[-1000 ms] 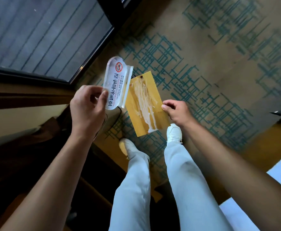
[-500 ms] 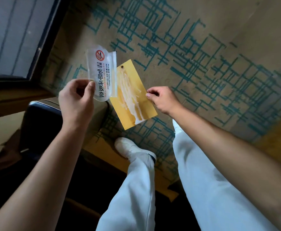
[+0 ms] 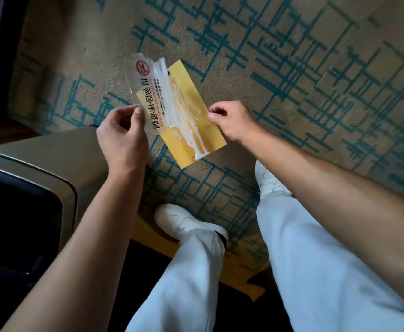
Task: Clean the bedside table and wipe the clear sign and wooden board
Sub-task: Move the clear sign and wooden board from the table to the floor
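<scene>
Clear sign [image 3: 148,97] now overlapping smeared yellow wooden board [image 3: 193,121], left hand [image 3: 121,137] pinching glossy sign, right hand [image 3: 229,121] pinching board edge

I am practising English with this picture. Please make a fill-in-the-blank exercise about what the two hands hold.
1. The left hand pinches the clear ____, which carries a red no-smoking symbol.
2. The right hand pinches the edge of the yellow wooden ____.
3. The clear sign partly ____ the wooden board.
4. Below both lies a beige carpet with ____ lines.

Missing words: sign; board; overlaps; teal
</scene>
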A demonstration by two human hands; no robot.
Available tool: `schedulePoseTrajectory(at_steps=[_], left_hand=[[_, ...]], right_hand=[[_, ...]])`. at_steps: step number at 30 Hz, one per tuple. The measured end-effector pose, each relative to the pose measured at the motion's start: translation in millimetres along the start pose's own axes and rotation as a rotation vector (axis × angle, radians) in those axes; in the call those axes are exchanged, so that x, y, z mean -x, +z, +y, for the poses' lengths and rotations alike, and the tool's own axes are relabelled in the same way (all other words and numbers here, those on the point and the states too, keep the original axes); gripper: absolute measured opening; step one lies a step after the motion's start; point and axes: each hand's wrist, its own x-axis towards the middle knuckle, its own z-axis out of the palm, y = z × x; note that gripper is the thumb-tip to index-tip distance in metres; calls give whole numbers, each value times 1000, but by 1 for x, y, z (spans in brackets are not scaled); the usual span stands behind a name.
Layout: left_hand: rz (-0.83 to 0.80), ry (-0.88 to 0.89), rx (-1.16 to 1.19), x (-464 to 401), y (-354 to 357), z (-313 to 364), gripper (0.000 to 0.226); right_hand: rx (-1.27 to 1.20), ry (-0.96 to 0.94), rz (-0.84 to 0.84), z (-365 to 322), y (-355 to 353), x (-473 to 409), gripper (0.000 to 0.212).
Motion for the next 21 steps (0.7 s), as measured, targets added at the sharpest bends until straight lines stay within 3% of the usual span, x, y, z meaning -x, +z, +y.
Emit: schedulePoseTrajectory(at_steps=[21], left_hand=[[101,-55,-280,-52,61,-82,23]], right_hand=[[-13,-9,172,50,-11,-84,19]])
